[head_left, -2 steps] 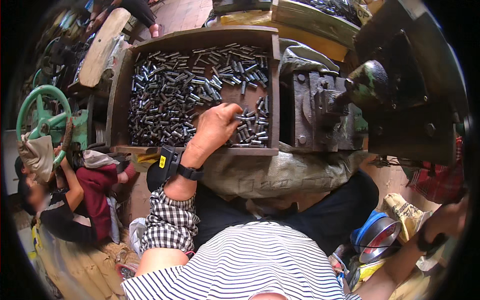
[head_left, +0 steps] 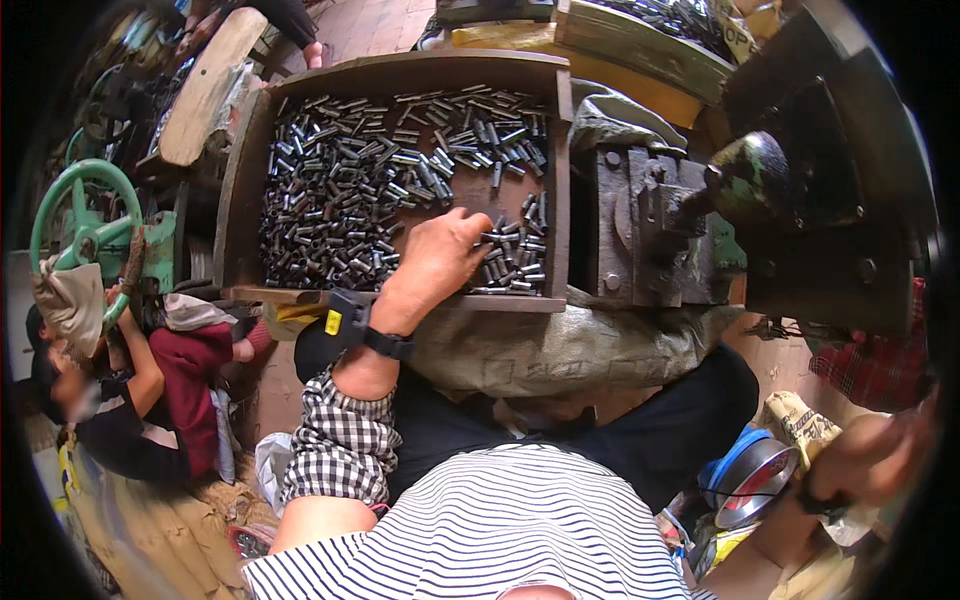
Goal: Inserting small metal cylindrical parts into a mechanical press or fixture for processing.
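- A crowded workshop with a reddish floor (head_left: 375,30) seen past the top of the bench; tools, sacks and scrap lie all around.
- A heavy dark metal machine (head_left: 800,200) fills the right side, with a bolted block and a rounded knob facing the tray.
- A wooden tray (head_left: 245,190) with raised walls sits left of the machine, its near wall resting on a grey-green sack (head_left: 560,350).
- Another person in a dark red top (head_left: 190,380) crouches at the lower left, beneath a green handwheel (head_left: 80,215).
- The wearer's striped shirt (head_left: 480,540) and a checked sleeve (head_left: 340,440) fill the lower middle.
- The left hand (head_left: 435,265) reaches into the tray's near right part, a black wrist strap (head_left: 365,335) behind it; its fingers curl down among the pieces, and I cannot tell whether they grip any.
- The right hand (head_left: 865,460) is at the lower right edge, blurred; its fingers cannot be made out.
- Small metal tubes (head_left: 370,190), short and dark, lie heaped across the tray, thickest on the left, with a separate clump right at the left fingertips.
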### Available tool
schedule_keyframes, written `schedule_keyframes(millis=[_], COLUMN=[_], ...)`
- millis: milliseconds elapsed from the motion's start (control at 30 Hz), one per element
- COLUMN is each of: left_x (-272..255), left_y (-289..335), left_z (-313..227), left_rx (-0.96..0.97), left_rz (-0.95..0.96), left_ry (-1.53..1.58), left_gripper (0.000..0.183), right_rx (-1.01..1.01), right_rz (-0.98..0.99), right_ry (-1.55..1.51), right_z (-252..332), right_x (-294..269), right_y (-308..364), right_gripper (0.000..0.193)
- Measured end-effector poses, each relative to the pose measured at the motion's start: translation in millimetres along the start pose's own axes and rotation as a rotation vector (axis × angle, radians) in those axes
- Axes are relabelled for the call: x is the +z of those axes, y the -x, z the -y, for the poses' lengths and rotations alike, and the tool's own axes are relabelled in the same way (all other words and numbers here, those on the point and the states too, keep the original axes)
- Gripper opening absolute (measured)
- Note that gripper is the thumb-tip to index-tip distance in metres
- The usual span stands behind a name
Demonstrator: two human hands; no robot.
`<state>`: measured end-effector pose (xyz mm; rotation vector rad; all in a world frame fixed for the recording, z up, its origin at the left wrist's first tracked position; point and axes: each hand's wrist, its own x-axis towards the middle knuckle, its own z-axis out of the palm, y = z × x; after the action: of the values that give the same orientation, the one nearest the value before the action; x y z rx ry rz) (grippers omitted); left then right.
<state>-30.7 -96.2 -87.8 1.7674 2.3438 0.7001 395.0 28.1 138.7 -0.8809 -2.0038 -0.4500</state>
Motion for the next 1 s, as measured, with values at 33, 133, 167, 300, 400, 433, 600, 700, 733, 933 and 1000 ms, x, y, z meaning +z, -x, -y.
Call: schedule_keyframes(millis=[33, 133, 167, 300, 400, 433, 600, 700, 733, 933, 1000], left_x=[1, 14, 24, 22, 27, 29, 26, 29, 25, 21, 28], left_y=[-4, -2, 0, -2, -4, -2, -2, -1, -1, -5, -3], left_z=[1, 7, 17, 17, 16, 18, 17, 18, 17, 10, 7], left_rx=[0.004, 0.046, 0.044, 0.013, 0.009, -0.008, 0.02, 0.028, 0.026, 0.034, -0.015], left_rz=[-0.016, 0.009, 0.01, 0.038, 0.017, 0.018, 0.029, 0.004, -0.026, -0.107, -0.033], left_ry=[0.002, -0.077, -0.078, -0.079, -0.087, -0.112, -0.08, -0.039, -0.008, 0.391, 0.712], left_gripper=[0.021, 0.021, 0.021, 0.025, 0.019, 0.016, 0.014, 0.017, 0.018, 0.026, 0.023], right_rx=[-0.255, -0.411, -0.373, -0.299, -0.335, -0.336, -0.279, -0.236, -0.234, 0.189, 0.358], right_rz=[-0.131, 0.358, 0.363, 0.516, 0.506, 0.593, 0.703, 0.674, 0.628, 0.815, 0.901], right_ry=[0.108, -0.493, -0.596, -0.549, -0.421, -0.355, -0.285, -0.334, -0.427, -0.918, -1.114], right_z=[17, 158, 177, 208, 229, 237, 254, 251, 250, 213, 207], right_x=[14, 85, 132, 265, 321, 335, 374, 371, 367, 298, 277], right_y=[20, 23, 38, 45, 41, 41, 48, 53, 54, 66, 80], right_gripper=[0.026, 0.023, 0.02, 0.012, 0.012, 0.011, 0.01, 0.015, 0.018, 0.017, 0.014])
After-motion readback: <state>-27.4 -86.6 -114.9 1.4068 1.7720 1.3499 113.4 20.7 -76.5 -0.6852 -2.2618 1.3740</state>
